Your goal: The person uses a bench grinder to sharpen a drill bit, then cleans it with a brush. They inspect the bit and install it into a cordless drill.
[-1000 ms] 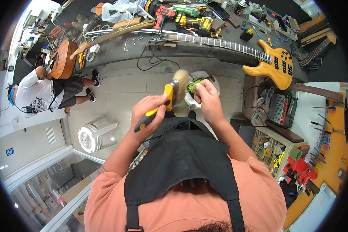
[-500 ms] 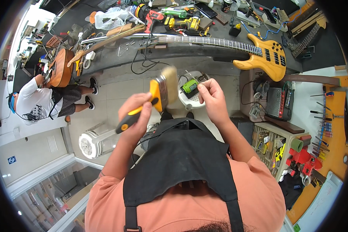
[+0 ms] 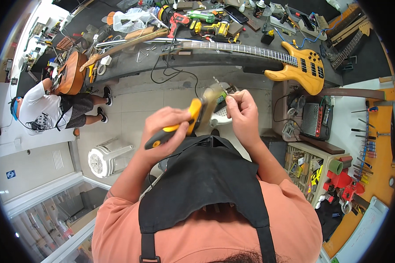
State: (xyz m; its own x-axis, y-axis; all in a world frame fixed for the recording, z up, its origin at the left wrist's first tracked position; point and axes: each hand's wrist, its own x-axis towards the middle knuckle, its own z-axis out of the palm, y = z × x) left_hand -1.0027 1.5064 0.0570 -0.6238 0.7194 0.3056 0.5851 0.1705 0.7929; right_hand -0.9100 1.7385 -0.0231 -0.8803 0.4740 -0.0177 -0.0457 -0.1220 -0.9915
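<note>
Head view — left hand (image 3: 164,131) fisted on yellow-handled brush (image 3: 180,127), bristles at 1 o'clock meeting small metal part (image 3: 219,86) pinched by right hand (image 3: 242,111) for cleaning access.

The single view comes from a fisheye camera worn on the person's head, looking steeply down over an orange shirt and black apron (image 3: 206,184) that fill the near, lower part, with the left hand (image 3: 164,131) and right hand (image 3: 243,116) close below the lens at the middle. It faces toward a long dark workbench (image 3: 131,61) that curves across the far edge, the tiled floor (image 3: 131,114) lying between, and straight lines bend toward the round black rim. Another person (image 3: 48,109) sits far left and a shelf of tools (image 3: 311,171) stands to the right; no second view shares the scene.
</note>
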